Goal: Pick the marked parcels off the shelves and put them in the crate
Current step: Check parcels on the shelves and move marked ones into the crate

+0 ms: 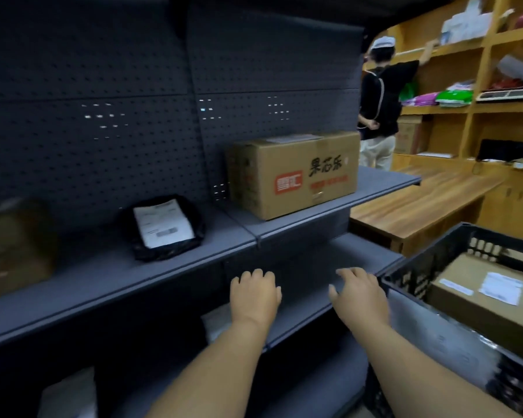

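Observation:
My left hand (255, 292) and my right hand (360, 292) reach forward side by side over the lower grey shelf, both empty with fingers apart. On the shelf above them stands a large brown carton (293, 173) with printed characters. To its left lies a black bagged parcel (163, 226) with a white label. A blurred brown box (15, 245) sits at the far left. The black crate (429, 267) is at the right and holds a brown labelled box (489, 294).
A grey pegboard (118, 101) backs the shelves. Pale parcels (68, 393) lie on the lowest shelves. A wooden counter (420, 206) and wooden shelving (465, 110) fill the right. Another person (381, 110) stands there, reaching up.

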Demonstrator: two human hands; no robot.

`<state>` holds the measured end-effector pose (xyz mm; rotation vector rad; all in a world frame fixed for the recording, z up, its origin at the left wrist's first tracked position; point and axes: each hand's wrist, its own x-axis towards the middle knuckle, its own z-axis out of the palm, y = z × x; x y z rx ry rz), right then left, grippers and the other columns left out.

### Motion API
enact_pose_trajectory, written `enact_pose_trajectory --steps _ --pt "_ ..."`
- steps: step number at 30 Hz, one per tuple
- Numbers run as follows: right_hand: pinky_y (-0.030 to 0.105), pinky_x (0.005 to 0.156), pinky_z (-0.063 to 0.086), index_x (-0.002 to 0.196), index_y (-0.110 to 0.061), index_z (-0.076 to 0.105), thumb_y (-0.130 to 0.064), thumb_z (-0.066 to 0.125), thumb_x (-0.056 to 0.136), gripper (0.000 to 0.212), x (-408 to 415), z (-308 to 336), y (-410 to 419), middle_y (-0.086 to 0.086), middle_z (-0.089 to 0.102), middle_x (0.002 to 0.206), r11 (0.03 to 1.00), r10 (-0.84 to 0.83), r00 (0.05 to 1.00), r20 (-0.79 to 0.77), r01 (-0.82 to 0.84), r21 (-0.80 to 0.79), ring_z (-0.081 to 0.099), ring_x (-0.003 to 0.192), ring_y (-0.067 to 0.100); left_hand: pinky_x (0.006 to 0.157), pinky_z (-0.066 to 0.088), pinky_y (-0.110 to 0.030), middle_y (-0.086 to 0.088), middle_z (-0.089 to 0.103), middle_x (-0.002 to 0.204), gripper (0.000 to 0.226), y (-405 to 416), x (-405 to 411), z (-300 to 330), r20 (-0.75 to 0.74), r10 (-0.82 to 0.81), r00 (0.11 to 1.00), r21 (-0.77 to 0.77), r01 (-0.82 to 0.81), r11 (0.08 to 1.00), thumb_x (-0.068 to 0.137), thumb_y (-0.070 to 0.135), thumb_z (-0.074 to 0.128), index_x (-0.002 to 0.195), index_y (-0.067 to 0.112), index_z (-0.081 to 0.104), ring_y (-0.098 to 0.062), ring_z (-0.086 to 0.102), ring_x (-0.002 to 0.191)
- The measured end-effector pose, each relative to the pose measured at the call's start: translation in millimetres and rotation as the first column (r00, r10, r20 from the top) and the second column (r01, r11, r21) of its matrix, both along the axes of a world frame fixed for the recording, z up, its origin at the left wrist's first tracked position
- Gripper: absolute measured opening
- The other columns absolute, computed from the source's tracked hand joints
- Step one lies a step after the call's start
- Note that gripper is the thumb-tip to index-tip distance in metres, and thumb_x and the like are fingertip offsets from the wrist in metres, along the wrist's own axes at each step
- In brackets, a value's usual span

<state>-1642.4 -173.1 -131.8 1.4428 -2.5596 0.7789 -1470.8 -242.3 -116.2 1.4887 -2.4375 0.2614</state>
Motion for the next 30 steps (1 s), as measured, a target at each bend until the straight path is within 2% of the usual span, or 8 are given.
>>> enact_pose_trajectory --steps 5,11,20,30 --pt "0.033 0.098 0.039 0.134 -0.025 0.048 -0.040 0.050 0.091 0.046 73 3 1 -0.004 0.049 0.135 0.988 0.153 0.988 0.011 -0.153 -0.003 0.042 0.124 0.020 0.083 0.039 -0.035 -0.002 0.061 0.108 0.028 24 84 7 0.002 0.166 0.986 -0.028 -0.166 0.986 0.097 0.039 0.040 0.104 0.018 0.058 -0.023 0.055 0.100" --pt "0.033 0.097 0.040 0.134 -0.025 0.048 -0.040 0.049 0.092 0.045 138 13 -1 -0.004 0.049 0.135 0.940 0.340 0.940 -0.022 -0.340 -0.008 0.042 0.124 0.020 0.082 0.040 -0.036 -0.002 0.061 0.109 0.030 55 163 16 -0.018 0.371 0.928 -0.047 -0.372 0.927 0.096 0.040 0.040 0.107 0.019 0.058 -0.023 0.056 0.101" --pt "0.032 0.096 0.039 0.133 -0.025 0.049 -0.039 0.050 0.092 0.044 224 29 24 -0.004 0.050 0.135 0.817 0.576 0.817 -0.021 -0.577 0.000 0.042 0.124 0.020 0.079 0.040 -0.034 0.000 0.062 0.106 0.029 128 259 31 -0.087 0.635 0.768 -0.037 -0.639 0.768 0.096 0.041 0.040 0.103 0.019 0.058 -0.021 0.057 0.098" --pt "0.034 0.098 0.039 0.133 -0.026 0.049 -0.040 0.049 0.092 0.044 310 29 64 -0.004 0.048 0.136 0.691 0.722 0.692 -0.014 -0.722 -0.012 0.040 0.125 0.020 0.081 0.041 -0.033 0.001 0.062 0.105 0.030 205 340 24 -0.102 0.776 0.622 -0.057 -0.783 0.620 0.095 0.043 0.041 0.104 0.020 0.058 -0.020 0.057 0.098"
